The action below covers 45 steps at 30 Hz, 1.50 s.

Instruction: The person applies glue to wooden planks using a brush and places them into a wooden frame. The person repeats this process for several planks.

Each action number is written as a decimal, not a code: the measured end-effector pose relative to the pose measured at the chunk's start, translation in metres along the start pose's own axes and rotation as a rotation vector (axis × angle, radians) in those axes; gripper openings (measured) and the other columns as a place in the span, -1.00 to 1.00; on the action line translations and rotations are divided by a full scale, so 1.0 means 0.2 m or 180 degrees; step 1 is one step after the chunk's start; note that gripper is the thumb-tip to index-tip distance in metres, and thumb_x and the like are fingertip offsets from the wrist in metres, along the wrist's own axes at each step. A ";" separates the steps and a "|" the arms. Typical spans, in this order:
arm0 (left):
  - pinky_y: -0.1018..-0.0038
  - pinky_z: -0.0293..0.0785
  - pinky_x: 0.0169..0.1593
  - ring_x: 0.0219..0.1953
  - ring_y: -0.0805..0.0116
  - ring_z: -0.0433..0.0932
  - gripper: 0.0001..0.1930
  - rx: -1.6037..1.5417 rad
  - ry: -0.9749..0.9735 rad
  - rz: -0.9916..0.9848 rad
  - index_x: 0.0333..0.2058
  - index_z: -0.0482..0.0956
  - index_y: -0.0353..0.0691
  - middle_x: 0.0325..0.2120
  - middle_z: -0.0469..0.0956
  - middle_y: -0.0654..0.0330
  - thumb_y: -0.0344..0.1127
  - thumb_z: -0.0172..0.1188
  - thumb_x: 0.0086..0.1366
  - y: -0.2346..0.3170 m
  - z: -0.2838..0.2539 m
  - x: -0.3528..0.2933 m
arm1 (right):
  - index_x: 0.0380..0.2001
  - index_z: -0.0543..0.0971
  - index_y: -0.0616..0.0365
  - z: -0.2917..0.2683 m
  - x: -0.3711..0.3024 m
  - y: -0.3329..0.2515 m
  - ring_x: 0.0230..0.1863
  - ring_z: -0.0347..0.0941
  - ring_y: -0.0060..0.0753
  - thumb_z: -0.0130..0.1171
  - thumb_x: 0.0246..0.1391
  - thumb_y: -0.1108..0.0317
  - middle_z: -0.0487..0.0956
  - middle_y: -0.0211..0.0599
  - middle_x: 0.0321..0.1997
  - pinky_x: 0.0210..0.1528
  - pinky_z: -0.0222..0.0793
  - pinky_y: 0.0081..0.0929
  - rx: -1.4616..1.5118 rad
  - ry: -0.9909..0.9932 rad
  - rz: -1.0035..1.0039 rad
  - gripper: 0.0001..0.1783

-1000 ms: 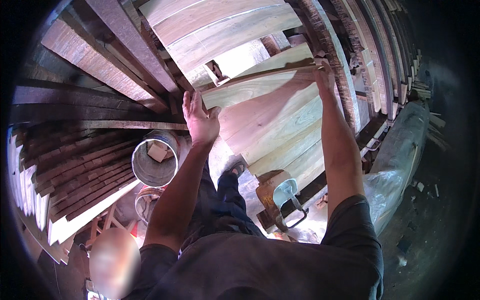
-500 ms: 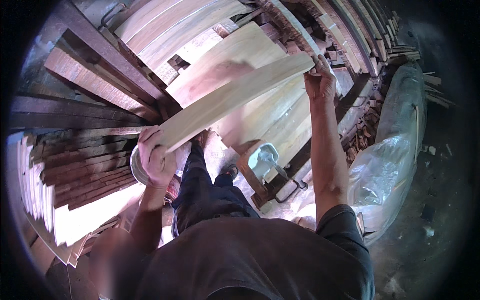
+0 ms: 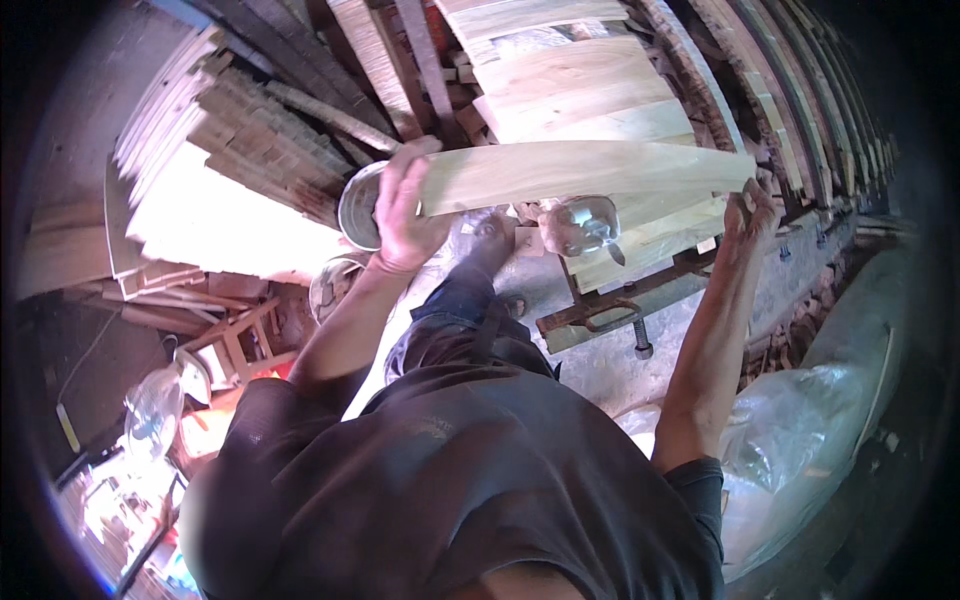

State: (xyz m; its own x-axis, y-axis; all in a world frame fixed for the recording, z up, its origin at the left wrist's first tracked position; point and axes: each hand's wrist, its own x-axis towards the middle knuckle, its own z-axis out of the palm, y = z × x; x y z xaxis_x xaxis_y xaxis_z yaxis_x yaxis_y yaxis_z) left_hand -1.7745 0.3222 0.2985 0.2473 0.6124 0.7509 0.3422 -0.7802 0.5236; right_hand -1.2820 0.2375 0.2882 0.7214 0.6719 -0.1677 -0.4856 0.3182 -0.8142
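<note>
A long pale wooden board [image 3: 580, 168] spans crosswise in front of me, held at both ends. Its left end is gripped by my left hand [image 3: 405, 210], fingers wrapped over the edge. At the other end, my right hand [image 3: 752, 212] pinches the board's tip. Below the board, other pale boards [image 3: 600, 85] lie side by side on a rack with metal clamps. A clear container [image 3: 590, 225] with a dark-tipped tool in it sits just under the board's near edge. Beside my left hand stands a round pale bucket [image 3: 360, 208], partly hidden.
Stacked boards [image 3: 265, 130] rise at the left. A metal clamp bar with a handle [image 3: 620, 318] juts toward me. More long strips [image 3: 800, 90] line the far right. Plastic-wrapped material [image 3: 800, 420] lies right of my arm. Wooden stools and clutter [image 3: 240, 345] are at lower left.
My view has turned to the left. The board, slanted before, now lies nearly level across the view, with both hands still on its ends.
</note>
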 end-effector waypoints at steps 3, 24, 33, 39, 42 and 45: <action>0.30 0.56 -0.12 -0.11 -0.01 0.57 -0.54 0.0259 -0.0565 -0.0419 -0.15 0.54 -0.26 -0.07 0.48 -0.01 -0.50 0.42 -0.12 0.00 -0.01 -0.05 | -0.11 0.47 0.16 -0.15 0.08 0.09 -0.17 0.46 -0.32 0.06 0.05 0.53 0.53 -0.23 -0.22 -0.06 0.38 -0.39 0.0013 0.0359 0.0264 -0.71; 0.33 0.52 -0.18 -0.32 0.25 0.63 -0.65 -0.0366 -0.1630 -0.3371 -0.13 0.60 -0.24 -0.39 0.65 0.04 -0.35 0.24 0.05 -0.58 0.30 -0.43 | -0.09 0.48 0.13 -0.12 -0.88 0.63 -0.31 0.56 0.20 0.30 -0.06 0.11 0.62 0.07 -0.40 -0.24 0.46 0.04 -0.6159 -0.1483 0.0832 -0.51; 0.52 0.57 -0.29 -0.32 0.41 0.59 -0.70 -0.0154 -0.1498 -0.2745 -0.19 0.58 -0.30 -0.29 0.58 0.14 -0.51 0.34 0.04 -0.57 0.32 -0.58 | -0.12 0.52 0.06 -0.08 -0.77 0.64 -0.31 0.53 0.08 0.14 0.02 0.40 0.55 -0.06 -0.33 -0.28 0.48 -0.08 -0.5653 -0.2567 -0.0691 -0.70; 0.54 0.56 -0.30 -0.36 0.46 0.59 -0.72 -0.0393 -0.1150 -0.3542 -0.17 0.57 -0.32 -0.34 0.60 0.15 -0.57 0.30 0.09 -0.22 0.33 -0.50 | -0.26 0.56 0.14 -0.12 -0.59 0.68 -0.36 0.54 0.11 0.18 0.03 0.40 0.59 -0.01 -0.40 -0.30 0.47 -0.12 -0.4875 -0.2156 -0.0740 -0.83; 0.55 0.57 -0.29 -0.35 0.47 0.59 -0.71 -0.0261 -0.0989 -0.3395 -0.16 0.56 -0.32 -0.35 0.62 0.15 -0.54 0.32 0.10 -0.15 0.34 -0.51 | -0.38 0.59 0.20 -0.16 -0.44 0.72 -0.54 0.52 -0.31 0.17 0.07 0.35 0.56 -0.17 -0.59 -0.45 0.42 -0.37 -0.4044 -0.1795 0.0142 -0.86; 0.55 0.56 -0.26 -0.34 0.47 0.59 -0.70 -0.0017 -0.0870 -0.3366 -0.16 0.57 -0.33 -0.32 0.63 0.14 -0.54 0.32 0.10 -0.08 0.33 -0.51 | -0.45 0.61 0.24 -0.17 -0.36 0.66 -0.68 0.40 -0.62 0.15 0.06 0.31 0.55 -0.37 -0.64 -0.65 0.28 -0.59 -0.2735 -0.1290 0.1220 -0.80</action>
State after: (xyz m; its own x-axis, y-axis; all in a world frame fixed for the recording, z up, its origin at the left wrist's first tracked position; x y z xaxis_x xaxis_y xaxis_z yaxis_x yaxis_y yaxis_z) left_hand -1.7450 0.2810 0.1860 0.0236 0.9806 -0.1944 0.4965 0.1573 0.8537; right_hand -1.3817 0.2081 0.1741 0.2937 0.8538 -0.4298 -0.0155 -0.4453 -0.8952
